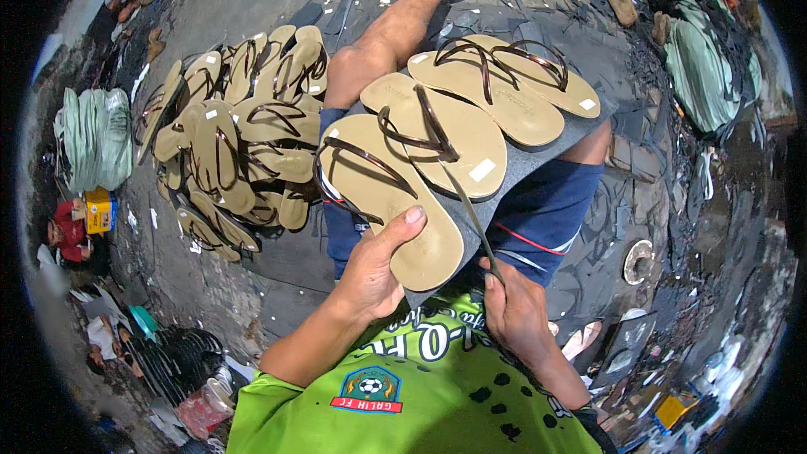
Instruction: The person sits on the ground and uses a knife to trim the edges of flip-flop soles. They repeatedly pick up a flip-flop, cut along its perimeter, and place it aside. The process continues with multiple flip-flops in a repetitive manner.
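Note:
Several tan flip-flops with glossy brown straps lie side by side on a grey sheet [538, 160] across my lap. My left hand [374, 273] grips the heel of the nearest flip-flop [429, 244], thumb on top and fingers under it. Closed in my right hand [517, 307] is a long, thin, blade-like tool [473, 217]. Its far end lies at the second flip-flop [471, 147], close to the strap's toe post, and I cannot tell whether it touches. Beyond them are two more flip-flops, a middle one [525, 113] and a far-right one [559, 92].
A heap of similar flip-flops [223, 143] lies on the floor at left. Pale green sacks [94, 139] stand at far left, with another bundle [702, 67] at far right. Dark scraps litter the floor around my legs. A round ring-shaped object [639, 261] lies at right.

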`<state>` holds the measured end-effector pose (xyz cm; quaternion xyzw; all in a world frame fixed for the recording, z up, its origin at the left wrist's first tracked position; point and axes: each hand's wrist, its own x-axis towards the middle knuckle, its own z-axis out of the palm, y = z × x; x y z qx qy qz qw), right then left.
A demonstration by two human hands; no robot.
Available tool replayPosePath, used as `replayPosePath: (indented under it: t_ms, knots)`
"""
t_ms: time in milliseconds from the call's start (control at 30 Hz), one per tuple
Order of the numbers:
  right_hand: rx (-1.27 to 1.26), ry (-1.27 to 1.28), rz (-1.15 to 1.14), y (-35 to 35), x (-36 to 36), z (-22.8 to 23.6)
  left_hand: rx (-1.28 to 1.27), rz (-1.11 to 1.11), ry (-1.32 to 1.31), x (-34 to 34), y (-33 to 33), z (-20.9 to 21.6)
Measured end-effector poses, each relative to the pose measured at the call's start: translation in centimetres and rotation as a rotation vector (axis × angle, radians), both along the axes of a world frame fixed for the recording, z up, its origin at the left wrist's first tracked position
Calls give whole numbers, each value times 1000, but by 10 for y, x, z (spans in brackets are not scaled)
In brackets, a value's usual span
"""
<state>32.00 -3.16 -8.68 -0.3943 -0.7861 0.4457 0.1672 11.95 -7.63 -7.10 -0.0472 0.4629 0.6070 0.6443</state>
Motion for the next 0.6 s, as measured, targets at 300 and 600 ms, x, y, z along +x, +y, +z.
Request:
replayPosePath:
  t_ms: [300,600]
  knots:
    - [45,-39,122,36,-46,-31,97,-37,-20,0,7,-9]
    - [-387,233,8,51,-67,-41,177,-73,-63,0,15,-9]
